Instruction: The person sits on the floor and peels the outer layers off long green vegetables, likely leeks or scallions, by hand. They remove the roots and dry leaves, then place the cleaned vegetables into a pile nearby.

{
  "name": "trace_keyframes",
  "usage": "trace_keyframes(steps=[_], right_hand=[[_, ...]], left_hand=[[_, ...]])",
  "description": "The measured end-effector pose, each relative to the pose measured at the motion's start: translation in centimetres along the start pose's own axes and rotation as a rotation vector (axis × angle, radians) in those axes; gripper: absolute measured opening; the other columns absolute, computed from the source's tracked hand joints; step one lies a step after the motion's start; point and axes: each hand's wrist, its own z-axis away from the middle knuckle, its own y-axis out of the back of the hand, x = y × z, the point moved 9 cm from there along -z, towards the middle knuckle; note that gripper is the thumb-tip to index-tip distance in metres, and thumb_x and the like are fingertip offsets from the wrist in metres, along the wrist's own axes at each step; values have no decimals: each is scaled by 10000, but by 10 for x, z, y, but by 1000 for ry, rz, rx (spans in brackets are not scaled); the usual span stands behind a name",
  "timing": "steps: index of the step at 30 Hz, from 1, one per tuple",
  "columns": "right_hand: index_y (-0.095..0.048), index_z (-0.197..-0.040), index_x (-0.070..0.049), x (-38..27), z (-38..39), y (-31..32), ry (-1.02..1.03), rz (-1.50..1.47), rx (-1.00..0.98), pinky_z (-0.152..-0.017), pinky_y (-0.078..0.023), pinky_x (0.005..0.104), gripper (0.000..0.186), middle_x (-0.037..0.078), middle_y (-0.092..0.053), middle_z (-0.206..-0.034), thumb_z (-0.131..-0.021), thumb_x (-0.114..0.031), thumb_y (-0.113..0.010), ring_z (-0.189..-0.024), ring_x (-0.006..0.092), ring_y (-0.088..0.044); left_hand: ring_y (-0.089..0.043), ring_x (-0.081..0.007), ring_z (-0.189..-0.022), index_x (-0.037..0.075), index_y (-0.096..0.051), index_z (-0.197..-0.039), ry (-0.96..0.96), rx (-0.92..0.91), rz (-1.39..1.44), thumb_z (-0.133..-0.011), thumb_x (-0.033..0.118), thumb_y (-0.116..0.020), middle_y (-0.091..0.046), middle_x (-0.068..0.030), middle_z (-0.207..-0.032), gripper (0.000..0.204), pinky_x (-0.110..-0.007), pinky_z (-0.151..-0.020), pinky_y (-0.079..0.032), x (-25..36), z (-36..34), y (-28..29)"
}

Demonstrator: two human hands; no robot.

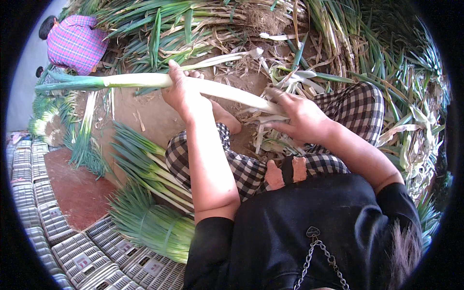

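A long green onion (232, 93) lies across the upper middle, its green leaves to the left and its white end to the right. My left hand (186, 94) is closed around the white stalk, thumb pointing up. At the white end is my right hand (305, 118), its fingers above and its thumb below the stalk, slightly blurred. A pale strip of peel (270, 119) shows beside that thumb. Beyond my left hand, another green onion (217, 61) rests on the pile's edge.
A heap of unpeeled green onions (203, 26) spans the far side. Peeled scraps (299, 79) litter the ground. At left are cleaned onions (150, 169), a tied bundle (159, 229) and stacked plastic crates (79, 256). A person in a plaid shirt (77, 43) crouches far left.
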Motion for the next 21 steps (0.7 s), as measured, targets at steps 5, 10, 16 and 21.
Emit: trace_keyframes(steps=[5, 10, 16, 21], right_hand=[[-366, -1178, -62, -6, -9, -23, 167, 133, -18, -565, -458, 361, 439, 152, -556, -751, -776, -179, -498, -643, 295, -567], [-516, -881, -9, 22, -20, -24, -41, -22, 64, -548, -456, 361, 162, 168, -551, -625, -792, -137, -471, -590, 301, -571], [-504, -914, 0, 129, -12, -44, -842, -1061, 357, -529, -447, 255, 289, 84, -557, -736, -860, -270, -415, -578, 125, -529], [-497, -885, -16, 133, -5, 9, -887, -1297, 599, -543, -439, 267, 215, 63, -519, -723, -851, -213, -419, -553, 142, -476]], left_hand=[[-397, -105, -492, 63, -391, -664, 25, 12, 40, -816, 220, -520, -380, 3, -587, 253, -236, -466, -368, 6, 3, 11], [-344, -96, -474, 94, -382, -662, 66, 17, 106, -824, 222, -495, -355, 19, -572, 236, -227, -449, -315, 5, 7, 12], [-259, -78, -370, 113, -413, -631, 135, -418, 414, -827, 255, -455, -311, 33, -462, 246, -208, -357, -227, 22, 3, -17], [-261, -70, -325, 118, -452, -604, 51, -707, 565, -830, 267, -431, -318, 35, -410, 271, -198, -325, -221, 42, 15, -34]])
